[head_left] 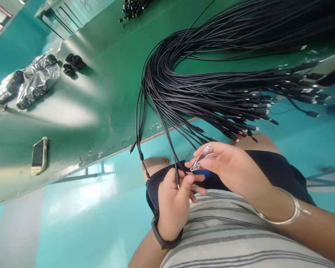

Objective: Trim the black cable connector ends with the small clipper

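My left hand (174,203) is closed around the end of a black cable (176,175), its metal tip showing above my thumb. A second cable runs down beside it to my fingers. Between the thumb and fingers of my right hand (231,167) is a silver nail clipper (202,158), held just right of the cable ends. Both hands are over my lap. The held cables come from a large bundle of black cables (159,74), bent in a curve on the green table, with many connector ends hanging past its edge.
The green table (114,93) has its edge just beyond my knees. On its left lie a phone (39,156), clear plastic bags with black contents (39,83) and small black coils (74,65). Another cable bundle (132,9) sits at the far side.
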Demonstrator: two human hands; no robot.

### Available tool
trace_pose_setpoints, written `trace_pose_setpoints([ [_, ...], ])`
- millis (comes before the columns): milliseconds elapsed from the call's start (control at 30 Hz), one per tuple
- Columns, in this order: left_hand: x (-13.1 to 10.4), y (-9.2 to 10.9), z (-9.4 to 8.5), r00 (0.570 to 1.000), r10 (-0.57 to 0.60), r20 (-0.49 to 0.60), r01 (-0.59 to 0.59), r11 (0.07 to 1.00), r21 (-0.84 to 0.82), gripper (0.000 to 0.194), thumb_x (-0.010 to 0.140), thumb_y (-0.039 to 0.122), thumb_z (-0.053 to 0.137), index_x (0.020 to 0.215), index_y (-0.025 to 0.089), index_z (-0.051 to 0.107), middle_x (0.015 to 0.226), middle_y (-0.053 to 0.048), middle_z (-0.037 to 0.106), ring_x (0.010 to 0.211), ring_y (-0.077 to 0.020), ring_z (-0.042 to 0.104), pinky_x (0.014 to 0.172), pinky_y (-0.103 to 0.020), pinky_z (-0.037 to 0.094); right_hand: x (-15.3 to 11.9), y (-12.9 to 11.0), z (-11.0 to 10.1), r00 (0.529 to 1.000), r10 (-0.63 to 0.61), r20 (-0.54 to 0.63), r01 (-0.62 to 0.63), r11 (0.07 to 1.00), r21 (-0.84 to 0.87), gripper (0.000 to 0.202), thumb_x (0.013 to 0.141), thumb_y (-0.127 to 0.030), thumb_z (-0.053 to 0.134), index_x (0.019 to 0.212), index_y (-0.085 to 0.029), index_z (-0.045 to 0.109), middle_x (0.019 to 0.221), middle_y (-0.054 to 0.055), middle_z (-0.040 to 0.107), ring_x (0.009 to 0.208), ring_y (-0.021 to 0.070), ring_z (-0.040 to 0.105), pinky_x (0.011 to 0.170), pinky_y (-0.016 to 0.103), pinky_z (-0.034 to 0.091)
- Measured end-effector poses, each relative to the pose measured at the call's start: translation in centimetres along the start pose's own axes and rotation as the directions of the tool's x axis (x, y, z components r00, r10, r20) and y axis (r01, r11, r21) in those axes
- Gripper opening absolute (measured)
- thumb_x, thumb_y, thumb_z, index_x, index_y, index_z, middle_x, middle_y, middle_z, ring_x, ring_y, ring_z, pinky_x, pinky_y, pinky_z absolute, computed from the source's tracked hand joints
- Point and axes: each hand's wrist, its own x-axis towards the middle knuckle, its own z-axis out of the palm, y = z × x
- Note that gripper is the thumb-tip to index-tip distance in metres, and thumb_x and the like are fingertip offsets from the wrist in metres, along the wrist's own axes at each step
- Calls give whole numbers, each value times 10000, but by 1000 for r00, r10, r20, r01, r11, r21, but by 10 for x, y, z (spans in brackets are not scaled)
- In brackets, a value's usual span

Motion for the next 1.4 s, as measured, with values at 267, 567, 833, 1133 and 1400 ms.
trace_pose_setpoints([
  [267, -1, 0, -2, 997, 62, 40, -58, 996, -73, 323, 895, 399, 721, 794, 164, 525, 747, -36, 767, 544, -122, 713, 421, -129, 495, -7, 5, 5, 1000, -12, 19, 11, 998, 56, 87, 857, -226, 725, 944, -231, 729, 853, 9, 736, 683, 126, 693, 600, 223, 613],
  [567, -1, -3, -3, 995, 82, 52, -78, 993, -84, 261, 907, 358, 712, 833, 149, 575, 722, -35, 754, 528, -120, 701, 430, -142, 506, -7, -1, 4, 999, 51, 7, -50, 998, -38, 46, 846, -276, 755, 887, -270, 735, 815, -13, 723, 653, 114, 686, 582, 202, 607],
  [833, -1, -3, -2, 993, 93, 69, -86, 992, -95, 277, 904, 373, 717, 824, 150, 575, 713, -27, 752, 522, -112, 696, 438, -139, 510, -3, -1, 2, 997, 59, 44, -60, 998, 15, 71, 846, -275, 746, 914, -260, 729, 856, -2, 732, 681, 132, 701, 614, 227, 624],
  [1133, 1, -6, -1, 996, 68, 60, -64, 995, -78, 362, 879, 441, 730, 764, 161, 530, 682, -23, 740, 490, -107, 677, 426, -139, 498, -4, -3, -1, 997, 74, 18, -72, 993, -90, 127, 833, -320, 764, 911, -226, 728, 833, 13, 732, 623, 138, 694, 570, 239, 615],
  [1400, 1, -2, 1, 998, 21, 62, -14, 994, -112, 332, 850, 414, 767, 793, 155, 567, 722, -39, 761, 506, -107, 684, 440, -140, 506, -5, 1, -3, 992, 69, -104, -85, 982, -167, 190, 824, -397, 775, 925, -240, 732, 791, 17, 739, 686, 159, 715, 598, 234, 597],
])
